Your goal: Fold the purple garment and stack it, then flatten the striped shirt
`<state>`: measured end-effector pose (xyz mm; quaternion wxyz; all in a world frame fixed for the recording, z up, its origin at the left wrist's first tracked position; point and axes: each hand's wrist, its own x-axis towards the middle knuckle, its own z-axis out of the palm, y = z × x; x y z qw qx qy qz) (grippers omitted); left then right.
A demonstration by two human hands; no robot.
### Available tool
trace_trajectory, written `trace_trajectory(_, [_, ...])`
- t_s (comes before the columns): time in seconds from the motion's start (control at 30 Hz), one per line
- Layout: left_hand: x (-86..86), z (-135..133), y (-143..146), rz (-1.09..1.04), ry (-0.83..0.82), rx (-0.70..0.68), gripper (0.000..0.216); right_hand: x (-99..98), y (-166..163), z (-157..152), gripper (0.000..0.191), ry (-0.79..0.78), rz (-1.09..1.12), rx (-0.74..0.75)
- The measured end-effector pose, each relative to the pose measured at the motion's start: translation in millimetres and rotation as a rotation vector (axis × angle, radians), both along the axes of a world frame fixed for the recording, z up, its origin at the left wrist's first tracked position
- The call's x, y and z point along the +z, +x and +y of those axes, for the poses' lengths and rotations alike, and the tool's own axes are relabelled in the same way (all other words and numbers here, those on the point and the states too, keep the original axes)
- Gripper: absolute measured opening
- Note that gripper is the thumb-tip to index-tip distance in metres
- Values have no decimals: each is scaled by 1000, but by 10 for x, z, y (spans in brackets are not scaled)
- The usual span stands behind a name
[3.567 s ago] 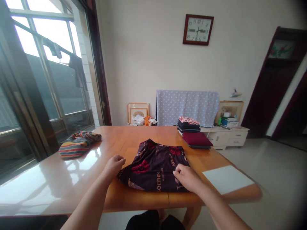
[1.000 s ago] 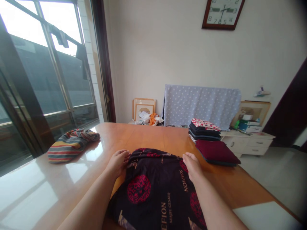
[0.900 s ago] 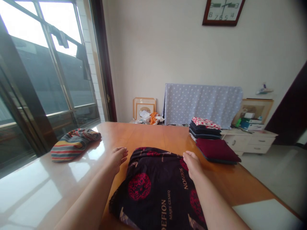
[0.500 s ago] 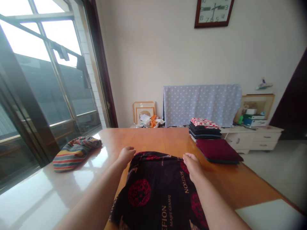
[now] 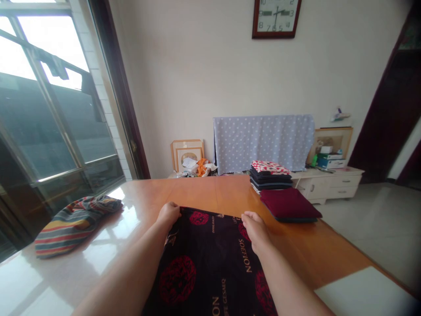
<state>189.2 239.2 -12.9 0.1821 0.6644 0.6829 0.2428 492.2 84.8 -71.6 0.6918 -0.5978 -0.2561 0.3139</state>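
Head view: we log one black printed cloth (image 5: 204, 263) lying at the near edge of the wooden counter (image 5: 305, 245), left grip (image 5: 169, 215) closed on its far edge, right grip (image 5: 255, 228) open upon it; striped bundle (image 5: 74, 228) left, folded stacks (image 5: 270, 175) far right.

Dark printed cloth (image 5: 210, 267): lower end cut off by picture's bottom edge.
Boxes on cabinet (image 5: 330, 161): contents and labels too small to read.
Pile beside frames (image 5: 194, 166): items too small to identify.
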Motion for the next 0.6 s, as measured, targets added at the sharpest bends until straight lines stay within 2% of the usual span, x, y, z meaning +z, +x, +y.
trace_trajectory(0.1, [31,-31,77,65,51,6,34,-8,3,7,40,-6,-2,-7])
trace_trajectory(0.17, [65,-61,183,94,93,-39,39,-11,6,12,39,-10,-11,-14])
trace_trajectory(0.3, [85,-124,506,106,149,-303,31,13,-3,4,38,-7,-19,-12])
trace_trajectory(0.43, [-26,-184,788,99,171,-540,27,73,-32,-24,34,-8,-18,-9])
trace_trajectory(0.5, [-110,-200,856,95,179,-568,22,108,-48,-40,33,-6,-20,-3])
trace_trajectory(0.6, [-208,-195,879,66,182,-516,9,158,-65,-61,30,-14,-38,-6])
